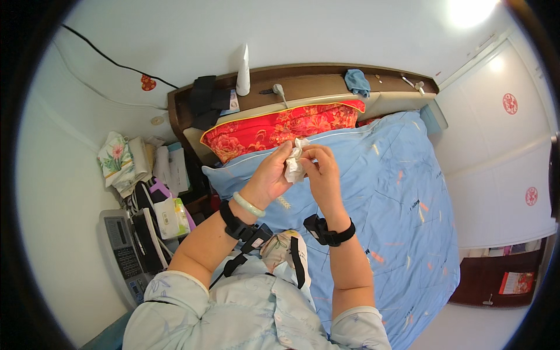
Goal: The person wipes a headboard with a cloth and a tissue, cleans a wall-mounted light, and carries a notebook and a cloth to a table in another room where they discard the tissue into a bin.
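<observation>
Crumpled white tissue (294,169) is bunched up between my two hands, above the edge of the bed. My left hand (273,174) holds it against the palm and thumb. At its other side, my right hand (323,173) has thumb and bent fingers pinched at the tissue. Part of the tissue is hidden by the fingers. A pale jade-like bangle (248,204) circles my left wrist, and a black strapped device sits on each forearm near the wrist. Below the hands lies a blue patterned quilt (376,192).
A red floral pillow (284,127) rests against the headboard (302,78). On its ledge stand a white tube (243,74), a plug with a cable (279,90) and a blue cloth (357,82). To the left are a tissue pack (173,218), bags and an electronic keyboard (124,258).
</observation>
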A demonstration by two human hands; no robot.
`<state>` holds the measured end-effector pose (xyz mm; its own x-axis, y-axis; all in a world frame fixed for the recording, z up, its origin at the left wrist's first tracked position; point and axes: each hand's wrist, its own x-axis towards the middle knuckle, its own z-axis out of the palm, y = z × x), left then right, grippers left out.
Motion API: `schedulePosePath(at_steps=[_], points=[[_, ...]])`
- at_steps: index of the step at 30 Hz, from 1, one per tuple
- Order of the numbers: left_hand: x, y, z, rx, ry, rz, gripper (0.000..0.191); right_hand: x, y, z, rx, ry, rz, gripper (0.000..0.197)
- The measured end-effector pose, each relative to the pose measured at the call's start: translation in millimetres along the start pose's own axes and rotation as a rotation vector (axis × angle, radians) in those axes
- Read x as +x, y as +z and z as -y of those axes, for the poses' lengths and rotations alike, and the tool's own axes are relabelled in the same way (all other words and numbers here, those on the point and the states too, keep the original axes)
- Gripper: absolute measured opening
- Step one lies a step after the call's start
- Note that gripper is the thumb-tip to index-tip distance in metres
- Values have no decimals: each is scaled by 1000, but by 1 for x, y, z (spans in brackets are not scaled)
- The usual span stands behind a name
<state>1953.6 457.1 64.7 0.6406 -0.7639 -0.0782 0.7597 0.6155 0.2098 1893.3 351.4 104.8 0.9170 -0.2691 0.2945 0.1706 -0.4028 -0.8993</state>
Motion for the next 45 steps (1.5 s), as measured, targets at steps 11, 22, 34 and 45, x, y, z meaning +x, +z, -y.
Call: schedulePosePath(at_steps=[11, 22, 34, 45], points=[[-20, 10, -6, 24, 25, 10, 31, -6, 10, 12, -154, -108, 6, 3], [-24, 7, -8, 6, -4, 54, 31, -7, 11, 15, -145, -50, 21, 9], [-17, -10, -8, 43, 11, -22, 32, -14, 8, 19, -252, -114, 146, 34], [-7, -4, 4, 404, 205, -51, 25, 9, 8, -15, 78, 176, -40, 15]])
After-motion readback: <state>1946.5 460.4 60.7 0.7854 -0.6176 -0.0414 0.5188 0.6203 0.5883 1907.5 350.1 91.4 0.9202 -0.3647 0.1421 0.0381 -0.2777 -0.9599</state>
